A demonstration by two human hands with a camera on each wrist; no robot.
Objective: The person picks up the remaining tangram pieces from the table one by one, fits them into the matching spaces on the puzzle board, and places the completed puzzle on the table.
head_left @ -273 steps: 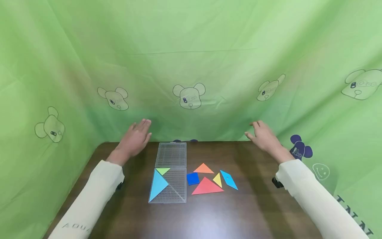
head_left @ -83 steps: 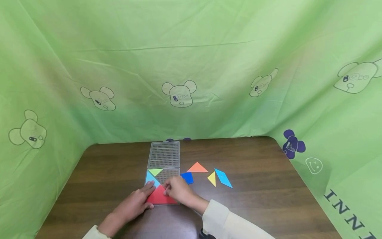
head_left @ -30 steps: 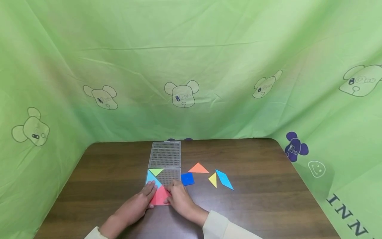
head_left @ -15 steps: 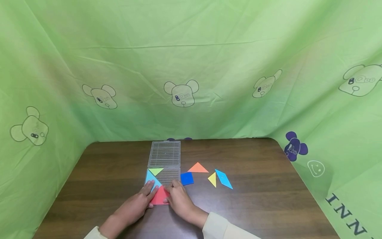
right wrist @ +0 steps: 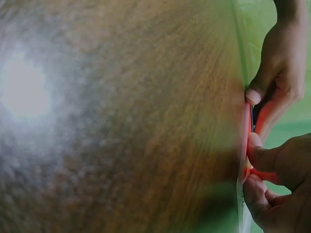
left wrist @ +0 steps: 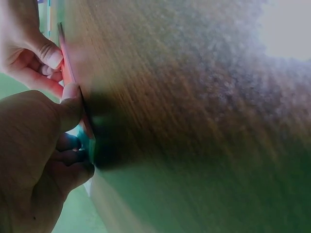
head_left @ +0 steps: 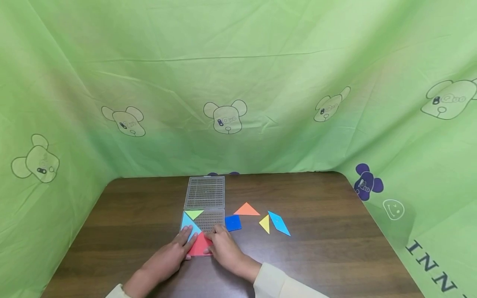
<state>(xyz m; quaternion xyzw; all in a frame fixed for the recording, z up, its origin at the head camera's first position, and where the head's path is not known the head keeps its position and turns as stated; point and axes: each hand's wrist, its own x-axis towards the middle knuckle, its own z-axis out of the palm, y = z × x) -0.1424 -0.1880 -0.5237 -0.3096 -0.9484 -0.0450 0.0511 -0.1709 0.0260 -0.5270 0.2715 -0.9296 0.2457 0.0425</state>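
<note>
Left hand (head_left: 169, 253): fingers fairly straight on the light-blue triangle (head_left: 188, 220) and red triangle (head_left: 199, 243), thumb at the tray's (head_left: 213, 219) near edge. Right hand (head_left: 225, 249): thumb and bent index pinching red, which sits between the hands at the tray's near side; can't tell if it's fully seated. I'd go light with the left, ease red flush against light-blue, then press evenly; shoving could pop light-blue up. Square to the near wall by the left thumb. Bare grid just ahead of the right hand. Dark-blue square (head_left: 233, 223) tight beside the tray there, easy to knock. More desk (head_left: 328, 231) further right.
</note>
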